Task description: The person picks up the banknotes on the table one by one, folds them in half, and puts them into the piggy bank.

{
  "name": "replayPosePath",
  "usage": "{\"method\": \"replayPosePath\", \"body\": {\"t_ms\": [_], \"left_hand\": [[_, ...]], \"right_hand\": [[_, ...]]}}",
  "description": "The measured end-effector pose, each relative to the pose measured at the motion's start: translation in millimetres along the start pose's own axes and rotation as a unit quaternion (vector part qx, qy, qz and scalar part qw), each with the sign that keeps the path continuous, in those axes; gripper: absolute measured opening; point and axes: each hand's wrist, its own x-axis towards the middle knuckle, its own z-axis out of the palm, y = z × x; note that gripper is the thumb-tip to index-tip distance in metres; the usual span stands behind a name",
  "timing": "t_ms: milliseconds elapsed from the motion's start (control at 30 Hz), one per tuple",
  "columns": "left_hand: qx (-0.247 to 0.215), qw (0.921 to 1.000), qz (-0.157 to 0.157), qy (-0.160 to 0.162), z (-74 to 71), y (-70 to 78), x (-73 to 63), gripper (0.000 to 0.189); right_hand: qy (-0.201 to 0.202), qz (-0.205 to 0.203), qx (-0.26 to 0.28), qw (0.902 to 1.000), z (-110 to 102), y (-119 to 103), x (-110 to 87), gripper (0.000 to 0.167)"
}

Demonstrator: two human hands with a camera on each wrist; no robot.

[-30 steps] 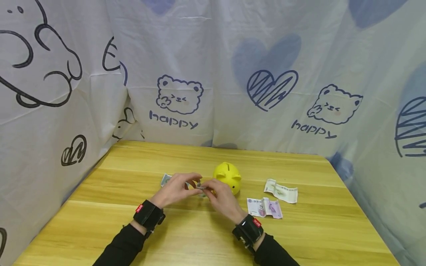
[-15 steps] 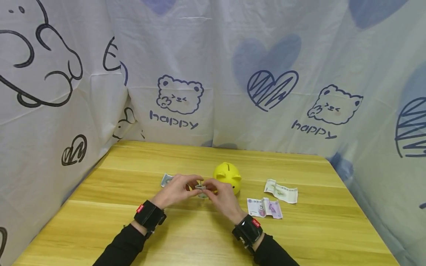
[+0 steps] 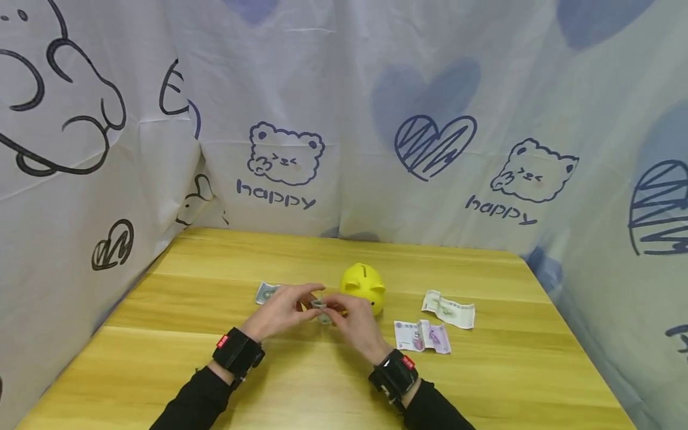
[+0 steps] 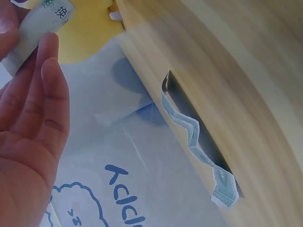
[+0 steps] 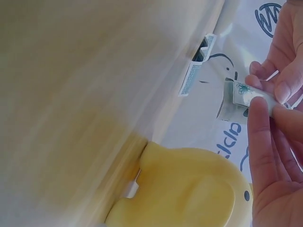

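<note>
A greenish banknote (image 3: 324, 318), folded over in layers, is held between both hands above the table. My left hand (image 3: 282, 309) pinches its left side with thumb and fingers. My right hand (image 3: 356, 322) pinches the right side. In the right wrist view the folded banknote (image 5: 232, 106) shows a green floral print and a loose end sticking out past the fingertips. Just behind the right hand stands a yellow piggy bank (image 3: 364, 283) with a slot on top. A creased blue-green banknote (image 3: 266, 292) lies beyond the left hand, partly hidden by it in the head view.
To the right of the piggy bank lie a creased pale green banknote (image 3: 450, 311) and a purple banknote (image 3: 421, 336) marked 5. The wooden table (image 3: 215, 263) ends at a printed cloth (image 3: 365, 197) at the back and sides.
The fingers have shifted slightly on the banknote, and more of its lower part shows below them. Both hands stay near the same spot. The head view has turned a little.
</note>
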Motion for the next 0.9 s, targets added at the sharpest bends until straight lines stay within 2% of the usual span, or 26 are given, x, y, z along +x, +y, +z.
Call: {"method": "replayPosePath", "body": {"t_ms": [200, 633, 900], "left_hand": [[-0.005, 1.0000, 0.008, -0.003, 1.6, 1.8, 0.0, 0.049], [0.003, 0.9999, 0.013, 0.006, 2.1, 3.7, 1.2, 0.048], [0.007, 0.9999, 0.014, 0.005, 3.9, 5.1, 0.6, 0.049]], "right_hand": [[0.016, -0.005, 0.018, 0.9997, -0.7, -0.1, -2.2, 0.016], [0.022, -0.029, -0.043, 0.9984, -2.5, -1.2, 0.0, 0.013], [0.005, -0.003, -0.047, 0.9989, -2.8, -2.1, -2.2, 0.013]]}}
